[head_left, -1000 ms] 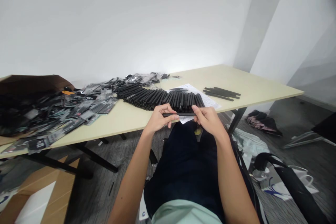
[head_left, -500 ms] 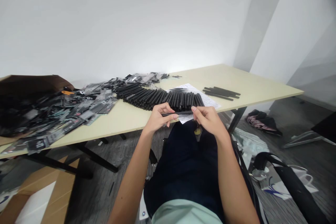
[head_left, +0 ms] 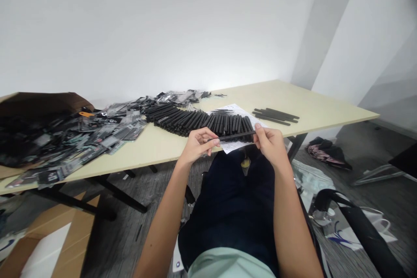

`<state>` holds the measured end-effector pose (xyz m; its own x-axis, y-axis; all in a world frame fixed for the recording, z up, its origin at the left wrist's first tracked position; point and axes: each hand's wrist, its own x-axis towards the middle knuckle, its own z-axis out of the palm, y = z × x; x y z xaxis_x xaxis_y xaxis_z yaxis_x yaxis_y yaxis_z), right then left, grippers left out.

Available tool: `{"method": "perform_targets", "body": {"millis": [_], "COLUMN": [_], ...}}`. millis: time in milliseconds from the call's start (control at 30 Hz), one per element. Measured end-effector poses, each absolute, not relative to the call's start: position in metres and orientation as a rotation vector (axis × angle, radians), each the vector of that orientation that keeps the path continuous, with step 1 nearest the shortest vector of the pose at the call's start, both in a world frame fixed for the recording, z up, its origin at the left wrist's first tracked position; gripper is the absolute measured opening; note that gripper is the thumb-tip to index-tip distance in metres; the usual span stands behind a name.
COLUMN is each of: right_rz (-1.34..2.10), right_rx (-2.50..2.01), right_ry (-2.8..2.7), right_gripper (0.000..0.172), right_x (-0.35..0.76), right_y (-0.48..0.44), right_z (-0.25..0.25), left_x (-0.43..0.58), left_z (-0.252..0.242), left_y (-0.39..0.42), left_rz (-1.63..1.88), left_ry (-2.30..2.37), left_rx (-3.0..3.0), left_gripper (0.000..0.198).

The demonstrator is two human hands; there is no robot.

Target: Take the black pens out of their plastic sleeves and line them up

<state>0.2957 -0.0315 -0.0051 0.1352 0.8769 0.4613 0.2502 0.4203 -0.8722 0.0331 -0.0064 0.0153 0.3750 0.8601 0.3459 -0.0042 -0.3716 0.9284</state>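
A thin black stick (head_left: 237,137) is held nearly level between my hands, over the table's front edge. My left hand (head_left: 201,142) pinches its left end, and my right hand (head_left: 266,139) grips its right end between thumb and fingers. Just behind the stick, a long curved row of black sticks (head_left: 192,122) lies on the table, partly on a white printed sheet (head_left: 262,122). Thin dark pieces (head_left: 222,111) rest on the sheet behind the row. Several flat black strips (head_left: 275,115) lie apart to the right.
The pale yellow table (head_left: 329,110) stands against a white wall. A heap of plastic packets (head_left: 107,134) spreads on its left beside a brown box (head_left: 68,100). An open cardboard box (head_left: 76,234) is on the floor at lower left; a chair armrest (head_left: 365,226) is at lower right.
My right hand has moved right and slightly up, so the hands are farther apart and more of the stick shows between them. My left hand has hardly moved.
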Motion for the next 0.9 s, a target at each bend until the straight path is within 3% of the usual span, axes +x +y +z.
{"method": "perform_targets", "body": {"millis": [700,900], "right_rz": [0.684,0.591], "right_rx": [-0.917,-0.950], "right_ry": [-1.522,-1.568], "right_gripper": [0.033,0.036], "right_x": [0.282,0.279], "right_y": [-0.031,-0.033], "right_z": [-0.005,-0.001], "left_x": [0.038,0.038], "left_z": [0.016,0.015], "left_y": [-0.008,-0.010], "left_rz": [1.045,0.972], "left_ry": [0.902,0.798], "left_rx": [1.941,1.915], "left_gripper": [0.033,0.030]}}
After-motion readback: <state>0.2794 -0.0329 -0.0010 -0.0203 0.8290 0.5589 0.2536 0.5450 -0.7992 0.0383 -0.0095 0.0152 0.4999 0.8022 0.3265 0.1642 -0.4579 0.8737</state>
